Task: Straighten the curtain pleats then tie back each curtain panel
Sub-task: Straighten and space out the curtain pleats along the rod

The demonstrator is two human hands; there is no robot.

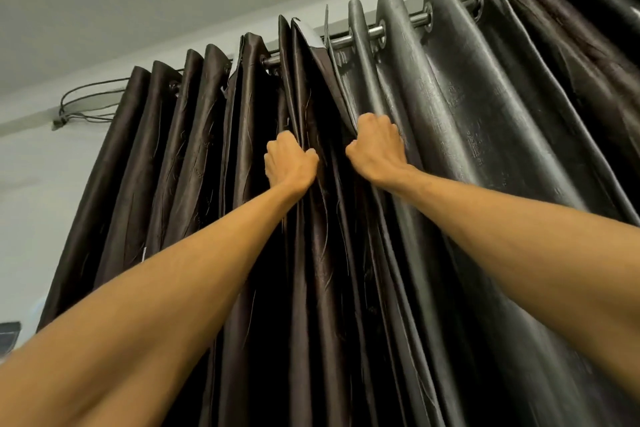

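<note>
The left hand (291, 163) grips a fold of the brown panel (194, 156) and the right hand (375, 149), close beside it, clutches the grey panel's (485, 135) edge, both panels hanging from the rod (419, 17) above.

Both arms reach up to the curtains. The left hand (291, 163) grips a fold of the brown panel (194, 149). The right hand (375, 152) grips the edge of the grey panel (467, 135) just beside it. Both panels hang by eyelets on a metal rod (418, 18). A looped cable (86, 91) runs along the wall at left.
</note>
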